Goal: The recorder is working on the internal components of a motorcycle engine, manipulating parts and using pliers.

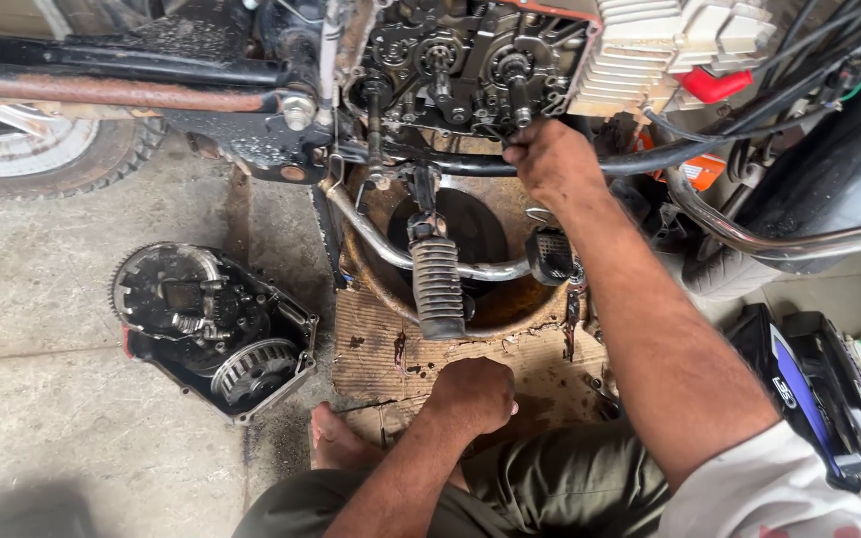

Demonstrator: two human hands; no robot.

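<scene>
A motorcycle engine [460,60] with its side cover off shows gears and shafts at the top centre. My right hand [550,159] reaches up to its lower edge, fingers curled against a shaft or bolt there; what it grips is hidden. My left hand [472,394] rests as a fist on an oil-stained cardboard sheet [381,349] on the floor, knuckles down, with nothing visible in it. Between the hands hangs a ribbed footrest [437,284] on a chrome bar, above a round drain pan [490,309] with dark oil.
The removed engine cover [213,334] with a clutch gear and a toothed ring lies on the concrete floor to the left. A rear tyre [42,149] is at far left. A chrome exhaust pipe [799,239] and dark body panels [819,389] crowd the right.
</scene>
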